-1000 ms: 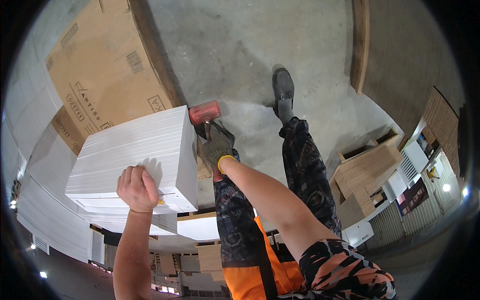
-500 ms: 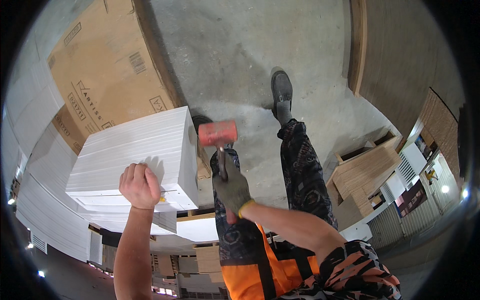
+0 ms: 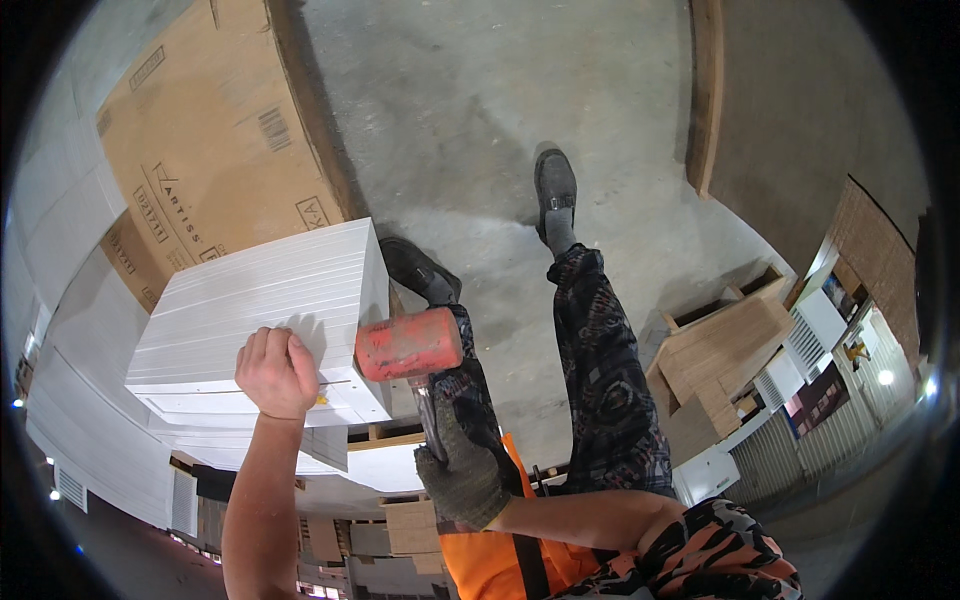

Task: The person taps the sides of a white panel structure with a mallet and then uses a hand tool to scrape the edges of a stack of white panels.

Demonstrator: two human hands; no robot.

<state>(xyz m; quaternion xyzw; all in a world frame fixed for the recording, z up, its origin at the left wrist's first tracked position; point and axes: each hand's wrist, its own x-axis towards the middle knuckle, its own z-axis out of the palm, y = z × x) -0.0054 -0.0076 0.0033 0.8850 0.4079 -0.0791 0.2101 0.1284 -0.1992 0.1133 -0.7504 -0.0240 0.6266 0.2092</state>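
My left hand, bare and closed into a fist, rests against the upper face of a white grooved cabinet piece. Whatever its curled fingers may hold is hidden. A small yellow bit shows on the white piece beside the wrist. My right hand, in a grey knit glove, is wrapped round the handle of a mallet with a scuffed red head. That head is at the right end of the white piece, overlapping its edge in view; whether they touch I cannot tell.
A large cardboard box lies beyond the white piece. More white panels stand to the left. At the right are wooden cabinet parts and a long wooden edge. My shoes stand on the concrete floor.
The mallet and my right hand have come down and nearer; the head has swung left to the end of the white piece. My left hand has stayed in place on it.
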